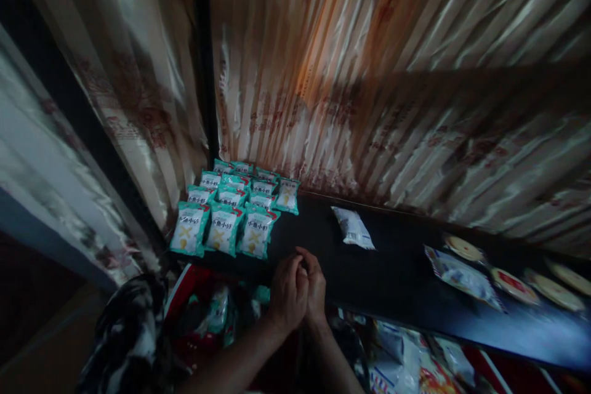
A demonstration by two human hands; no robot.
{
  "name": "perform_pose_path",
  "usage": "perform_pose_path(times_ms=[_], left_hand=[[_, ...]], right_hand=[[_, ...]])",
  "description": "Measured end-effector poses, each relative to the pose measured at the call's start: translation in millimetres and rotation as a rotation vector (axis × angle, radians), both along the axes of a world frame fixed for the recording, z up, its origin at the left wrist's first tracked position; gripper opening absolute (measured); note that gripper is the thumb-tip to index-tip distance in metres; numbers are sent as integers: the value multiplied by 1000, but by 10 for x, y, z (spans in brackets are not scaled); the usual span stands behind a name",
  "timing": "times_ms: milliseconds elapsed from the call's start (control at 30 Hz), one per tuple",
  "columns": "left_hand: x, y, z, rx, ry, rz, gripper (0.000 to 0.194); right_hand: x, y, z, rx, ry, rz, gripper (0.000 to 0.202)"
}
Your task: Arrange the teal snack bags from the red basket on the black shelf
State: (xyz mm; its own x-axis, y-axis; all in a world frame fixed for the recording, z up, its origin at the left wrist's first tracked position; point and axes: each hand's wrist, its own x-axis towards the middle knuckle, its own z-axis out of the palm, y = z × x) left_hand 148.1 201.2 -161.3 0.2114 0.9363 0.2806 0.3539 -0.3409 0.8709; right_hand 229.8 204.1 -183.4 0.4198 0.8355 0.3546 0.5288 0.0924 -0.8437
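Black-and-white blotched clothing [132, 332] is worn, with both forearms [240, 351] bare.

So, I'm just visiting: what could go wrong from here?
First, the front row of teal 小鱼小虾 snack bags stands close to the front edge of the black shelf, so a bump might drop one toward the red container below.
Second, the left hand and right hand, clasped together, are near that row's right end; a careless swing could perhaps topple bags.
Third, the light looks dim, so small print might be misread.
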Motion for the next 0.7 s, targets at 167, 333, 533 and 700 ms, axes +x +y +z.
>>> perform_pose_path(times_ms=[167,333,533,700], left_hand=[[-495,-511,-157,-13,1,23,35],[-874,-683,-453,-271,170,7,32],[-1060,-492,-729,-638,355,57,28],[-1141,-440,-927,-728,349,85,26]], right_hand=[[-486,-507,-130,-15,-23,-2,34],[-817,-779,-480,-228,16,111,33],[-983,-709,-846,-319,-126,165,36],[-879,-591,-1164,-295,-112,-86,39]])
